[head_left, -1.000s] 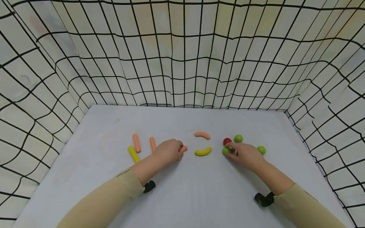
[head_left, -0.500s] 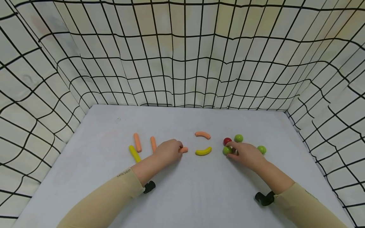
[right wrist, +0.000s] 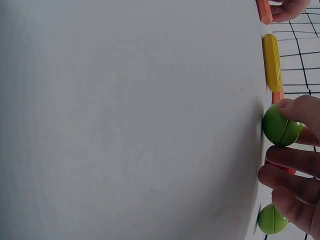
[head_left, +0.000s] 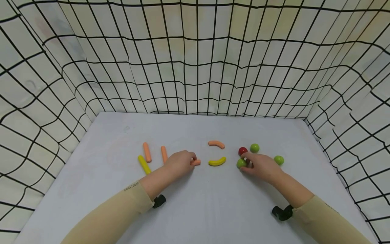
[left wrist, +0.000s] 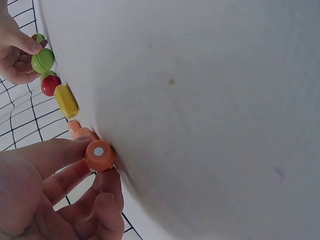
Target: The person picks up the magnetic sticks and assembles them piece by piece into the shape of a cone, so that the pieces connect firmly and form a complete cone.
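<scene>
My left hand (head_left: 180, 161) pinches an orange sausage-shaped stick (head_left: 196, 162), thumb on one side and fingers on the other. In the left wrist view the end of this stick (left wrist: 96, 161) faces the camera and has a white dot. On the right, a green ball (head_left: 241, 163) with a seam is between the thumb and fingers of my right hand (head_left: 262, 166). Just behind that ball sits a red ball (head_left: 242, 151), partly hidden by fingers in the right wrist view. A ridged yellow curved piece (head_left: 217, 161) lies between the two hands.
A curved orange piece (head_left: 216, 144) lies behind the yellow one. Two more green balls (head_left: 254, 148) rest around the right hand. At left are two straight orange sticks (head_left: 147, 152) and a yellow stick (head_left: 144, 164). Black netting (head_left: 197, 64) surrounds the white table (head_left: 195, 210).
The right hand has drawn the green ball slightly toward me and left, away from the red ball. The left hand stays almost in place, still gripping the orange stick.
</scene>
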A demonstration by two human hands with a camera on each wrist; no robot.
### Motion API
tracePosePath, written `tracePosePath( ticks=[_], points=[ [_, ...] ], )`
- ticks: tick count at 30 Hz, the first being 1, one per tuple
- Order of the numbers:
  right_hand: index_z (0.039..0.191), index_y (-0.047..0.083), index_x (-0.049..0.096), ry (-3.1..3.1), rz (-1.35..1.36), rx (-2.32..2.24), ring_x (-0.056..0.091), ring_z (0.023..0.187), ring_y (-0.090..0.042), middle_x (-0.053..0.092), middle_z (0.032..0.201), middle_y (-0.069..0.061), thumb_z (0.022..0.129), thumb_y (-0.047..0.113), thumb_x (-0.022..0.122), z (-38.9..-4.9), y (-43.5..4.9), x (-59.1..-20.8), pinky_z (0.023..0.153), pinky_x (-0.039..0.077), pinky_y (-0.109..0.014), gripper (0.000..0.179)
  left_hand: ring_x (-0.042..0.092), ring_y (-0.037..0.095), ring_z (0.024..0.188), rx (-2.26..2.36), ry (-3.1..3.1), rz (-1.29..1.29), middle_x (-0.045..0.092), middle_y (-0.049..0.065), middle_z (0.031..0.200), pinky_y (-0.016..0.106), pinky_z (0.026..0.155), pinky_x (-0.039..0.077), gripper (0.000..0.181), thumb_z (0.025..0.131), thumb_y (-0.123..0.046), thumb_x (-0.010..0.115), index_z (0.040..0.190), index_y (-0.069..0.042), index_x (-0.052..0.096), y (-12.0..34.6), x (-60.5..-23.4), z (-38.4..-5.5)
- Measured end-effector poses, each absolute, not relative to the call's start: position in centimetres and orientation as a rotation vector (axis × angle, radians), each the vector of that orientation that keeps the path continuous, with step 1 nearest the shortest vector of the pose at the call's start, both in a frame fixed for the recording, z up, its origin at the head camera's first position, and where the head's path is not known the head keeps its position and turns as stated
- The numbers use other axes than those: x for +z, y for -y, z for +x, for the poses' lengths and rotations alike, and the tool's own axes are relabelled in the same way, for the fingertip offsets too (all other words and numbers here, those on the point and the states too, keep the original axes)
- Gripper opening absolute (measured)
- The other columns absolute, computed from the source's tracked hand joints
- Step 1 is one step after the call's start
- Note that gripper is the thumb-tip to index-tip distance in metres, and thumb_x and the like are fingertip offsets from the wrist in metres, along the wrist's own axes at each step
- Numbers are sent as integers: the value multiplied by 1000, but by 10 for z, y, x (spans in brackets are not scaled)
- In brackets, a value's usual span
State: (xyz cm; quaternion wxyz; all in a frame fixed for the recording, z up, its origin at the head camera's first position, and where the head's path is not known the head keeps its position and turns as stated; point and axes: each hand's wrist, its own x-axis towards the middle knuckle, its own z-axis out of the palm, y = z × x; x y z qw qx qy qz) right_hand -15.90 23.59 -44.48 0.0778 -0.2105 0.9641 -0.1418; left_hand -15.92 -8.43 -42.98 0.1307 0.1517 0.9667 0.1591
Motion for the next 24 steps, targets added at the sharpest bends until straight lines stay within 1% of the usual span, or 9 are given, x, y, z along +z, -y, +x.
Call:
tracePosePath(
  ticks=[7,13,24],
  points=[
    [115,16,65,-2850,-659,-443,55,75,-8,62,86,10,85,32,78,-152,-223,-446,69,49,-29,37,61,17,87,470,-2775,462,69,1,103,37,81,51,22,94,-20,67,115,-14,71,84,-430,-154],
    [115,17,65,-2838,-715,-465,55,75,-6,63,87,11,85,32,79,-150,-212,-448,70,50,-29,37,59,16,84,483,-2757,468,69,0,101,36,81,51,20,94,-20,67,113,-14,71,80,-430,-151],
    [114,20,65,-2805,-756,-459,53,71,-5,61,83,14,85,36,78,-147,-177,-445,67,48,-26,35,59,14,83,478,-2750,526,69,-1,99,35,78,51,21,95,-29,68,111,-14,72,74,-428,-144]
  ],
)
